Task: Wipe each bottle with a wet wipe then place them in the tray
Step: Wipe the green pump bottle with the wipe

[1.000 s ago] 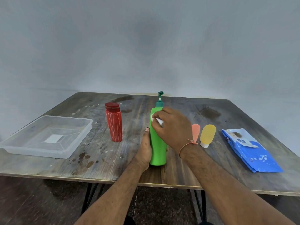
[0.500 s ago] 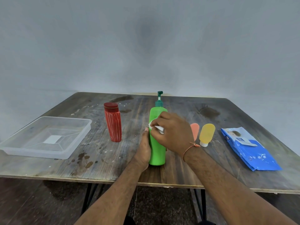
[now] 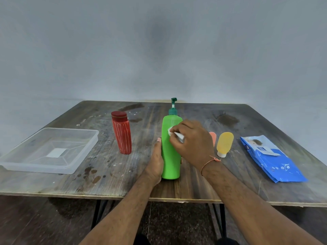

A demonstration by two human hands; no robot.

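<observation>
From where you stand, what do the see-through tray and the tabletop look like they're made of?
The tray looks like thin clear plastic: the table grain shows through its glossy walls. The table looks like wood or wood-look board, matt and worn, with streaky grain, dark stains and a pale layered front edge. Which of the two, I can't tell.

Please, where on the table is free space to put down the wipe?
Bare wood lies between the tray and the red bottle, along the near edge left of the left hand, and between the yellow bottle and the wipes pack. It is crowded around the green bottle and right hand.
</observation>
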